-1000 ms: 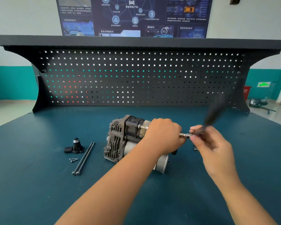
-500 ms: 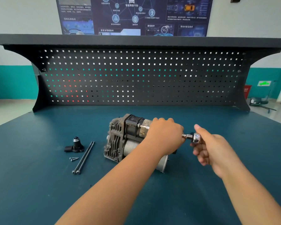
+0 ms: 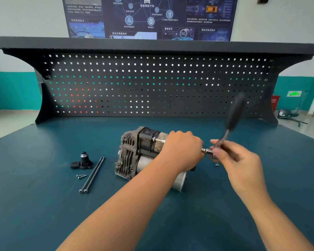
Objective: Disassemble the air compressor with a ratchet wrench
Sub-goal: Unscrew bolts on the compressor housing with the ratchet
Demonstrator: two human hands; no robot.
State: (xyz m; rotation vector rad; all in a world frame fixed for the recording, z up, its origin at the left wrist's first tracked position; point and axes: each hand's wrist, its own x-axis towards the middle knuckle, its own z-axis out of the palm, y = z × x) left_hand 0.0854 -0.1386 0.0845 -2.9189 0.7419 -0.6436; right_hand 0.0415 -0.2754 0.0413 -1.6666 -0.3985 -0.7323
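The left hand (image 3: pixel 182 148) clasps the air compressor (image 3: pixel 134 151), while the right hand (image 3: pixel 237 160), just right of it, grips the ratchet wrench (image 3: pixel 233 115), whose extension (image 3: pixel 206 150) lies along the compressor's long axis.

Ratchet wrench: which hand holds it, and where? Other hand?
Right hand grips the ratchet wrench low on its shaft, by the head; its black handle sticks up free. Left hand clasps the motor end of the air compressor.
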